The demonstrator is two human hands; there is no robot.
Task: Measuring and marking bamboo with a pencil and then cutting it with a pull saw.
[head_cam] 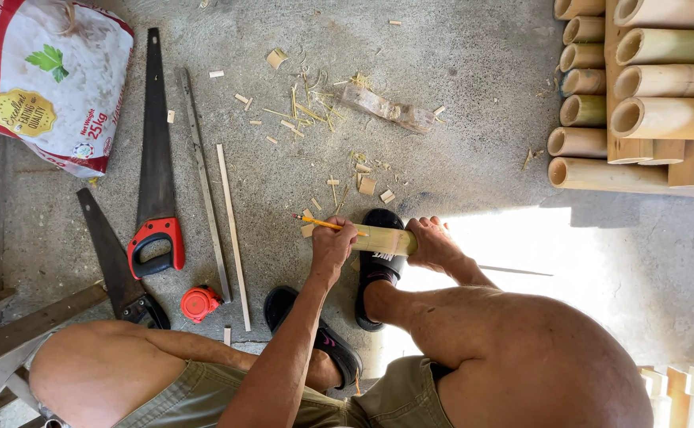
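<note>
A short pale bamboo piece (pixel 380 238) lies crosswise on top of my foot in a black sandal (pixel 376 273). My left hand (pixel 331 250) rests on the bamboo's left end and holds a yellow pencil (pixel 323 224), whose tip points left over the concrete floor. My right hand (pixel 434 242) grips the bamboo's right end. My other sandalled foot (pixel 315 333) is planted just below and to the left. Both knees frame the bottom of the view.
Two handsaws (pixel 155 158) (pixel 113 261), a red tape measure (pixel 198 303), a metal strip (pixel 202 178) and a thin wooden slat (pixel 233 234) lie to the left. There is a white-and-red sack (pixel 42 79) at top left, stacked bamboo poles (pixel 640 95) at top right, and chips and a wood chunk (pixel 386 107) ahead.
</note>
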